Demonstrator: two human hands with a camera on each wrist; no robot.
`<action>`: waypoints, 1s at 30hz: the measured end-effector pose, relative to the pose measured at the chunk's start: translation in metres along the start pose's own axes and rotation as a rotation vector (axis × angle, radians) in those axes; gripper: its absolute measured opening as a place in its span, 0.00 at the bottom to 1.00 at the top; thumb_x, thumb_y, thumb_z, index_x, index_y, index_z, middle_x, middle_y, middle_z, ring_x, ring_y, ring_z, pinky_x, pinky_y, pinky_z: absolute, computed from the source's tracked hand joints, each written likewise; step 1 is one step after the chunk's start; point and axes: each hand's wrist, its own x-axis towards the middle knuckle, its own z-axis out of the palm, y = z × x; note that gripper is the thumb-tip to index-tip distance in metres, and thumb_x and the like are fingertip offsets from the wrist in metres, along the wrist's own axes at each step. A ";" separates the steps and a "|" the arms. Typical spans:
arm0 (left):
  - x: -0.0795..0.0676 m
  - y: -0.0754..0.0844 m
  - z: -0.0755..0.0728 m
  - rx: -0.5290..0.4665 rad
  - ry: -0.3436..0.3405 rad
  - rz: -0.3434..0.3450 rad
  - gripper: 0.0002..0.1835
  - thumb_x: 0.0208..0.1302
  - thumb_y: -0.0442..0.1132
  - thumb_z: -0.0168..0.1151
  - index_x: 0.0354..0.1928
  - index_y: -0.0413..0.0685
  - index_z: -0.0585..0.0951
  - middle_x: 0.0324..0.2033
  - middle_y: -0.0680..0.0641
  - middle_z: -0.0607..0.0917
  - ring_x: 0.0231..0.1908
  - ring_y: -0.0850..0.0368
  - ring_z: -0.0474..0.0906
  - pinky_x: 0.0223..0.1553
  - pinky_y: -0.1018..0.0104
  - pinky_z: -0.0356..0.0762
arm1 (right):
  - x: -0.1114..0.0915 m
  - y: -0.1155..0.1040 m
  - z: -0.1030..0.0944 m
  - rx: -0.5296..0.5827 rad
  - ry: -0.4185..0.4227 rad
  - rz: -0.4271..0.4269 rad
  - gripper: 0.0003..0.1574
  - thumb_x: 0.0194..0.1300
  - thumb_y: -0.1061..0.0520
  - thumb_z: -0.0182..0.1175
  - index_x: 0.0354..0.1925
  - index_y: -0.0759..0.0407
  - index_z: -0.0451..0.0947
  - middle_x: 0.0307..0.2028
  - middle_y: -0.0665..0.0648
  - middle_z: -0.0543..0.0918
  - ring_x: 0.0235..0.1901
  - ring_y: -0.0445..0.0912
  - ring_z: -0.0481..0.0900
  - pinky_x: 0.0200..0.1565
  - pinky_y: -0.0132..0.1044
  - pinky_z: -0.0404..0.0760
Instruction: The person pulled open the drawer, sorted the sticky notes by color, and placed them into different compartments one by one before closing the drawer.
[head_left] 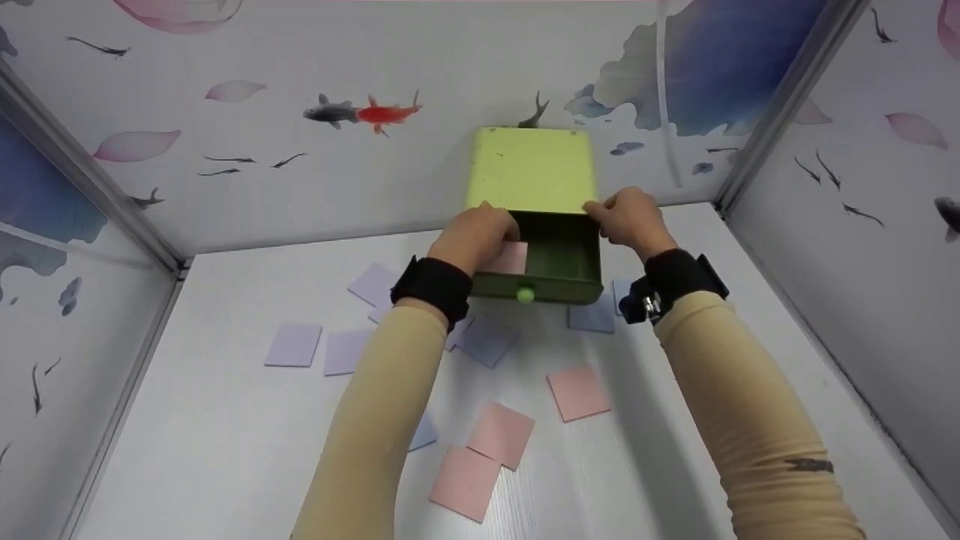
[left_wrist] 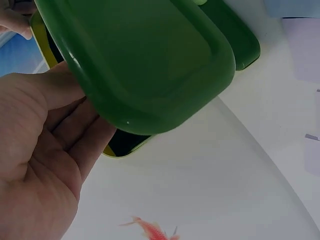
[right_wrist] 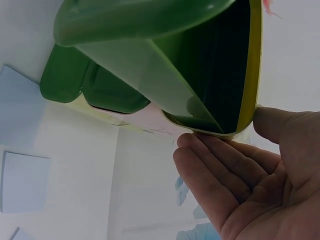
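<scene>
A small drawer cabinet (head_left: 531, 169), yellow-green on top, stands against the back wall with its green upper drawer (head_left: 574, 259) pulled out. My left hand (head_left: 476, 234) reaches down into the drawer's left part, fingers bent. A pale pink card (head_left: 508, 259) shows right beside those fingers; its left part is covered by the hand. In the left wrist view the fingertips vanish behind the drawer front (left_wrist: 155, 65), so whether they pinch the card is hidden. My right hand (head_left: 628, 217) pinches the cabinet's right front corner, thumb (right_wrist: 272, 122) at the upper edge and fingers along the side.
Several lilac cards (head_left: 293, 345) lie left of and before the cabinet. Blue cards (head_left: 591, 316) are near its right side. Pink cards (head_left: 577, 394) lie on the white table (head_left: 225, 442) closer to me. A patterned wall (head_left: 262, 195) rises directly behind.
</scene>
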 end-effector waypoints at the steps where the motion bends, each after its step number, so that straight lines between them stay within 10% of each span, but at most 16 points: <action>1: -0.001 0.000 0.000 -0.003 -0.004 -0.003 0.16 0.72 0.31 0.50 0.47 0.49 0.86 0.49 0.48 0.87 0.51 0.52 0.81 0.56 0.59 0.77 | 0.000 0.000 0.000 0.000 0.001 0.000 0.32 0.73 0.43 0.50 0.35 0.71 0.85 0.20 0.50 0.79 0.22 0.42 0.75 0.29 0.33 0.72; 11: -0.005 -0.003 0.001 -0.041 -0.076 -0.034 0.15 0.71 0.35 0.56 0.55 0.48 0.82 0.55 0.47 0.84 0.57 0.50 0.78 0.61 0.57 0.74 | 0.000 -0.002 0.002 -0.002 -0.003 0.012 0.32 0.73 0.44 0.49 0.37 0.71 0.84 0.22 0.52 0.79 0.22 0.42 0.74 0.29 0.33 0.71; 30: -0.030 -0.033 -0.022 -0.107 -0.009 0.010 0.12 0.67 0.33 0.58 0.48 0.47 0.86 0.48 0.48 0.87 0.52 0.51 0.80 0.58 0.57 0.77 | 0.001 -0.001 0.001 -0.009 0.009 0.000 0.32 0.73 0.44 0.50 0.36 0.71 0.84 0.20 0.51 0.79 0.22 0.42 0.75 0.28 0.32 0.72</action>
